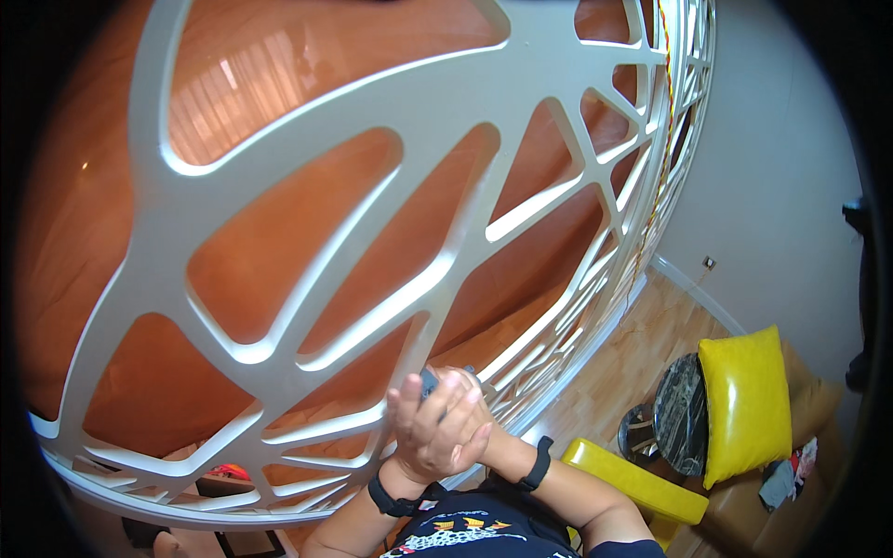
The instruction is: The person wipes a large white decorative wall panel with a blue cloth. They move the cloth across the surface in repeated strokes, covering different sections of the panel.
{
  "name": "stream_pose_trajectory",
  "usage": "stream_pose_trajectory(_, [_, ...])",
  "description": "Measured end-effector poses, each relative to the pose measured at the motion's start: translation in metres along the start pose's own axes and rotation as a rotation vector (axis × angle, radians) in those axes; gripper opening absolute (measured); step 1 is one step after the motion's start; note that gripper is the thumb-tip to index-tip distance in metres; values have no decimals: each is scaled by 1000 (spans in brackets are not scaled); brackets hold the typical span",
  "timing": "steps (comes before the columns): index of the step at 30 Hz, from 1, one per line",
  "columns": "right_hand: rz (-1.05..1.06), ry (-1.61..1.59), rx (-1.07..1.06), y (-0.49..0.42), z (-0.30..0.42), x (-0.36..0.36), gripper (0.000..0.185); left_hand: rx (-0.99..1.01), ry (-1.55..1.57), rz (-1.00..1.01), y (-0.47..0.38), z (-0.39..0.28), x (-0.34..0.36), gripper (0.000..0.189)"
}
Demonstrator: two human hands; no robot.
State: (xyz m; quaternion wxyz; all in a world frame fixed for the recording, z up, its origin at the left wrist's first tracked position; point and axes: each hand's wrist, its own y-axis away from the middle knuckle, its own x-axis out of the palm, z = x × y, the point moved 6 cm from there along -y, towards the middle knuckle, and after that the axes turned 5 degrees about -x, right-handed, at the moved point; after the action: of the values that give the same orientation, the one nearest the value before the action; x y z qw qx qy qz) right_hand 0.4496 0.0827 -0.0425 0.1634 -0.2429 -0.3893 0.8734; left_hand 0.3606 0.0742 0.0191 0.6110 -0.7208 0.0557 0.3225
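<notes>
My hands are together at the lower middle, in front of a white openwork lattice screen (279, 188). My left hand (422, 436) has its palm in view and its fingers apart, and it overlaps my right hand (466, 404). A small dark grey object (428, 382) shows between the fingers, and my right hand appears closed around it. Most of that object is hidden, so its kind is unclear. Black bands circle my left wrist (394, 496) and my right wrist (538, 464).
Behind the lattice is a glossy orange-brown surface (279, 258). A twisted red-and-yellow cord (668, 91) hangs along the screen's right side. To the right are a yellow cushion (745, 404), a round dark marble-patterned tabletop (680, 415), a yellow padded piece (635, 481) and a wall socket (709, 263).
</notes>
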Motion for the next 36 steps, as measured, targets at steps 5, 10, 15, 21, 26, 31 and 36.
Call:
stream_pose_trajectory(5, [119, 273, -66, 18, -28, -6, 49, -69, 65, 286, 2, -9, 35, 44])
stream_pose_trajectory(10, [147, 517, -181, 43, -71, -22, 50, -179, -362, 525, 6, -10, 68, 56])
stream_pose_trajectory(15, [200, 649, -139, 44, -108, -58, 57, -134, -411, 577, 12, -14, 86, 61])
stream_pose_trajectory(21, [137, 735, -8, 21, -139, -114, 60, -159, -378, 626, 20, -16, 95, 66])
stream_pose_trajectory(26, [76, 630, 143, 33, -137, -100, 54, -229, -264, 649, 19, -21, 102, 80])
stream_pose_trajectory(31, [89, 593, 87, 51, -112, -52, 52, -275, -60, 599, 16, -27, 111, 96])
stream_pose_trajectory(36, [212, 693, -55, 63, -105, -42, 56, -283, 77, 611, 13, -30, 123, 96])
